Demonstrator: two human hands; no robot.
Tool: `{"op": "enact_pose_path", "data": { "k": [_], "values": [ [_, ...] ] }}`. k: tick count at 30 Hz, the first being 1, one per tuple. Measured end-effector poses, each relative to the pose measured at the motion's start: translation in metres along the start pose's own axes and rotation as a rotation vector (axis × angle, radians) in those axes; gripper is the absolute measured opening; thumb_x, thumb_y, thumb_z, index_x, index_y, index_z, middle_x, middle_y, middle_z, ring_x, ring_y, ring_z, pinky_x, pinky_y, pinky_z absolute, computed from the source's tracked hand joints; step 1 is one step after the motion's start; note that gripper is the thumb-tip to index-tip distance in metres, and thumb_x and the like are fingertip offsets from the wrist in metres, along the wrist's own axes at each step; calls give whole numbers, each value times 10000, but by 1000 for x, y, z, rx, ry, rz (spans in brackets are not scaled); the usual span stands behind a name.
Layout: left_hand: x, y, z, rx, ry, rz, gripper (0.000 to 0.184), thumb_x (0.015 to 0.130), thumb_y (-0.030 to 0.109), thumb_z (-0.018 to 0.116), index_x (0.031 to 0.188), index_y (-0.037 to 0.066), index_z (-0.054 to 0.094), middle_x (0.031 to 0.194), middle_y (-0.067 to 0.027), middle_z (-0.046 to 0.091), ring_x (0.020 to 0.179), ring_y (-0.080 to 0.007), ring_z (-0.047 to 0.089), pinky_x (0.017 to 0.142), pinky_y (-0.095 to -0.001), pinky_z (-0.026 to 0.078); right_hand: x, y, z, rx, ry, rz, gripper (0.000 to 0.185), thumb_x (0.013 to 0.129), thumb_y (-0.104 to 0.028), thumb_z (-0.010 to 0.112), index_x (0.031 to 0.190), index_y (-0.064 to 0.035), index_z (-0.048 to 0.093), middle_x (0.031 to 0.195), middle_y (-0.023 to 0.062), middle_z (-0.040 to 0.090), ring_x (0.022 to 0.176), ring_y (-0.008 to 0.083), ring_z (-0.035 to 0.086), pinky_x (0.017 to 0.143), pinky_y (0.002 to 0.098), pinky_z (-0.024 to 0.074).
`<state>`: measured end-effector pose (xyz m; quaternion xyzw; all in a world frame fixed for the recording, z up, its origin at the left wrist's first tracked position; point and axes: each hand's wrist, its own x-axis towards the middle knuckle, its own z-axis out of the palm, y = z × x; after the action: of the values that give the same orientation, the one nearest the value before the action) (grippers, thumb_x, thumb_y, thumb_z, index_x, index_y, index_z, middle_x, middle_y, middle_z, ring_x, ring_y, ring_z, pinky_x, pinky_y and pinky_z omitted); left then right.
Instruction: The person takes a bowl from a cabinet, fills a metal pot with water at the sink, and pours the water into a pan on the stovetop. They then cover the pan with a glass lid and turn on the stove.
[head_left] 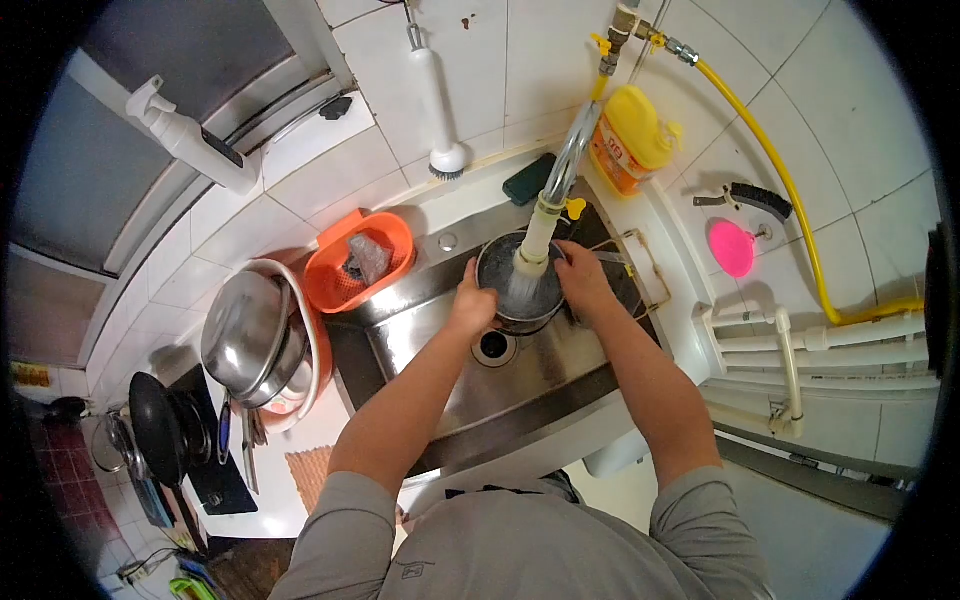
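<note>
Gripping opposite sides of a round metal pot, the left hand and right hand hold it over a rectangular stainless-steel sink. Water runs into it from a cream plastic nozzle on a shiny chrome faucet.

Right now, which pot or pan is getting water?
The pot held by the left hand and right hand, under the tap. The black pan and steel bowl sit left, away from it.

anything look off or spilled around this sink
Mainly a small brown mark on the wall tile near the hanging white brush: the tile around it is plain white, so it stands out. I can't tell whether it's dirt or damage. No obvious spill outside the sink.
</note>
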<state>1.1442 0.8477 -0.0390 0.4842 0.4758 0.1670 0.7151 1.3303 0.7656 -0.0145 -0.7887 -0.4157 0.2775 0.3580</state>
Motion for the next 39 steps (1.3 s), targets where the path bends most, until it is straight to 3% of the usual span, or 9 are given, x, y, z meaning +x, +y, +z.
{"op": "enact_pose_path", "data": {
  "k": [7, 10, 12, 21, 27, 30, 34, 37, 39],
  "values": [
    [4, 4, 1, 66, -30, 57, 742, 761, 5, 449, 1438, 43, 147, 1280, -224, 448, 894, -329, 609, 541, -370, 558, 5, -27, -24, -103, -104, -71, 653, 743, 15, 528, 1350, -22, 290, 1318, 214, 450, 1215, 351, 442, 1018, 382, 352],
    [3, 6, 1, 50, -27, -44, 724, 788, -61, 376, 1434, 175, 149, 1323, -160, 417, 1008, -348, 565, 587, -446, 559, 8, -23, -25, -70, -118, -56, 751, 728, 25, 537, 1382, -47, 174, 1349, 210, 422, 1225, 352, 433, 1020, 377, 350],
    [2, 4, 0, 48, -26, -52, 732, 795, -57, 377, 1440, 181, 126, 1332, -163, 410, 1011, -347, 564, 585, -445, 558, 10, -19, -23, -73, -129, -73, 787, 724, 9, 551, 1384, -56, 129, 1356, 212, 413, 1220, 355, 438, 1014, 376, 356],
    [10, -9, -7, 24, -27, -12, 759, 795, -56, 391, 1447, 177, 80, 1328, -167, 415, 989, -341, 577, 625, -464, 557, 17, -23, -17, -105, -133, 40, 837, 694, -28, 581, 1397, -50, 127, 1370, 167, 419, 1092, 337, 549, 942, 365, 418],
    [4, -12, -14, -51, -8, 60, 728, 784, 8, 453, 1441, 59, 142, 1340, -231, 368, 901, -330, 604, 521, -372, 553, 20, -2, -2, 22, -94, -110, 674, 738, -70, 586, 1357, -16, 324, 1242, 182, 540, 1057, 321, 572, 914, 371, 430],
    [-22, 12, -15, 9, 52, 7, 741, 778, -54, 412, 1444, 99, 125, 1227, -204, 492, 874, -320, 603, 549, -375, 546, 3, -16, -8, -23, -218, 50, 550, 800, -155, 580, 1300, 14, 425, 1213, 194, 554, 1100, 305, 547, 931, 363, 418],
    [-62, 24, -20, 140, 154, -17, 725, 772, -34, 427, 1439, 76, 166, 1136, -210, 557, 763, -271, 615, 550, -357, 533, -37, -8, 8, 75, -289, 110, 604, 839, -266, 566, 1324, 46, 385, 1344, 224, 421, 1205, 345, 443, 982, 404, 364],
    [-58, -15, -33, 106, 204, 36, 739, 753, -29, 443, 1437, 75, 184, 1253, -253, 488, 867, -369, 627, 536, -398, 552, -66, 1, 45, 315, -205, 136, 606, 800, -287, 582, 1308, -4, 411, 1200, 141, 513, 1051, 245, 510, 906, 339, 387],
    [-89, -5, -38, 121, 223, 16, 740, 746, -30, 436, 1436, 79, 190, 1280, -253, 469, 878, -379, 624, 556, -394, 563, -96, -40, 42, 370, -258, 79, 614, 814, -231, 539, 1347, 0, 340, 1295, 165, 439, 1158, 284, 448, 984, 366, 333]
  ]
}}
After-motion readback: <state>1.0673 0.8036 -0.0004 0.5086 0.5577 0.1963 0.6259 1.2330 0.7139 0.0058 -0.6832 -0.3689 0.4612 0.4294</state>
